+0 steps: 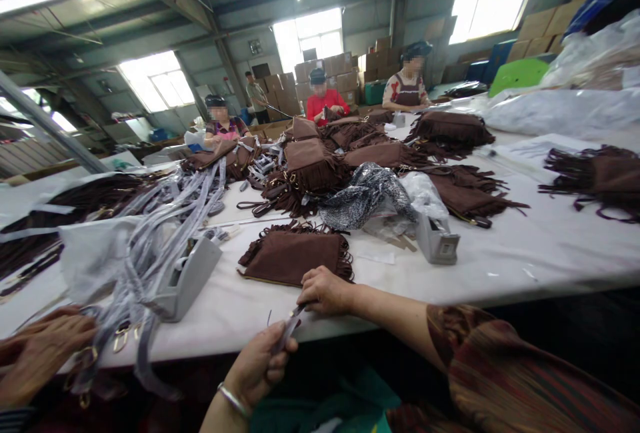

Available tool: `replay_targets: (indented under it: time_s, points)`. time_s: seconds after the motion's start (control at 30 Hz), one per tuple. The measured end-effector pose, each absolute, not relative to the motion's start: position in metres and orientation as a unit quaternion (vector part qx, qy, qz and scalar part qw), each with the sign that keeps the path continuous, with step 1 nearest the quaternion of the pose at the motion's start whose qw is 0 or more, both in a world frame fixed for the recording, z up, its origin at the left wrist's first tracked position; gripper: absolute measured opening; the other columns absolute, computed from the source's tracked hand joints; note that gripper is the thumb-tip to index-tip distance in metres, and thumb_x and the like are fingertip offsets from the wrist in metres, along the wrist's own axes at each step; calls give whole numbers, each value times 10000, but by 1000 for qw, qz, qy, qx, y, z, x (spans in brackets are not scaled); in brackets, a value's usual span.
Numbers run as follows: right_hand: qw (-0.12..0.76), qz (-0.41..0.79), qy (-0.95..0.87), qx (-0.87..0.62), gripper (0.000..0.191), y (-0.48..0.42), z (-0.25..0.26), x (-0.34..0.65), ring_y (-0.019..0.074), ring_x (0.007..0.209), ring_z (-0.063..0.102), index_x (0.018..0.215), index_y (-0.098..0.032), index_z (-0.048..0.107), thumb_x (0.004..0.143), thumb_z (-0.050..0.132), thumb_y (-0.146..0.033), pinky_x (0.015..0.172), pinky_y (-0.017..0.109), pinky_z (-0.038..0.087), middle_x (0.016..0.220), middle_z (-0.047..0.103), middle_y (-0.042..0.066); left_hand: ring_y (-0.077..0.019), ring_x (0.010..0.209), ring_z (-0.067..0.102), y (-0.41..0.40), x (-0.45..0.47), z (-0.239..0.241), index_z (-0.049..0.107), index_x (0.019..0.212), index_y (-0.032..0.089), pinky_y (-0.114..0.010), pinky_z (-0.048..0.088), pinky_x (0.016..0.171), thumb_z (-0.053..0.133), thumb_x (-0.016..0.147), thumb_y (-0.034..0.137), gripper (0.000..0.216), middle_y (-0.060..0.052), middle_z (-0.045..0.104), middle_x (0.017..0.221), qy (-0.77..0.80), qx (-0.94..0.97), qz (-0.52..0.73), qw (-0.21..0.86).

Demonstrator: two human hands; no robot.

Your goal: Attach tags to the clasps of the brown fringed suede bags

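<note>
My left hand (263,361), with a bangle at the wrist, is closed on a short strap piece (287,334) that looks partly wrapped in clear plastic. My right hand (327,292) pinches around the strap's far end, close to the front corner of a brown fringed bag (295,254). What exactly lies between the right fingertips is mostly hidden. The bag rests flat on the white table (260,346), its zip edge toward me. Both hands are at the table's front edge.
Plastic-wrapped straps (150,246) and a grey tape dispenser (187,280) lie left, beside another person's hand (55,346). A second dispenser (439,240) and crumpled black-and-white plastic (367,196) are right of the bag. Brown bags (313,163) pile up behind; several people sit across.
</note>
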State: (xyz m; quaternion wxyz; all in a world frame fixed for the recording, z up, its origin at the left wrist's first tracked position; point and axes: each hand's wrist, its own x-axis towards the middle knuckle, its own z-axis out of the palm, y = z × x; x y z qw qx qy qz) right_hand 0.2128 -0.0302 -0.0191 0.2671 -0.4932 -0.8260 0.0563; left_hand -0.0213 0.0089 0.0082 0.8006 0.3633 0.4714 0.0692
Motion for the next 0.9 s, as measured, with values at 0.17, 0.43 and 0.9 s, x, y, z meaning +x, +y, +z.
replay_targets:
  time_s: [0.17, 0.43, 0.9]
  points:
    - [271, 74, -819, -500, 248, -34, -17, 215, 214, 1057, 580, 1009, -273, 719, 781, 721, -369, 876, 334, 363, 937, 735, 21, -53, 459, 459, 9, -10, 9, 554, 1048, 158, -145, 274, 403, 641, 812, 466, 398, -39, 640, 763, 470, 409, 50, 781]
    - [314, 81, -772, -547, 243, -57, -7, 241, 219, 1019, 596, 993, -229, 715, 751, 724, -247, 890, 349, 389, 1037, 711, 43, -85, 479, 512, 8, 12, 12, 547, 889, 148, -187, 363, 428, 669, 767, 493, 385, -53, 654, 722, 447, 479, -6, 756]
    - [409, 41, -688, -598, 134, -94, -17, 227, 188, 867, 600, 833, -169, 707, 775, 619, -86, 835, 321, 436, 890, 701, 58, -114, 524, 615, -35, 72, 3, 560, 850, 142, -200, 418, 451, 503, 904, 298, 175, -103, 686, 792, 513, 461, 141, 710]
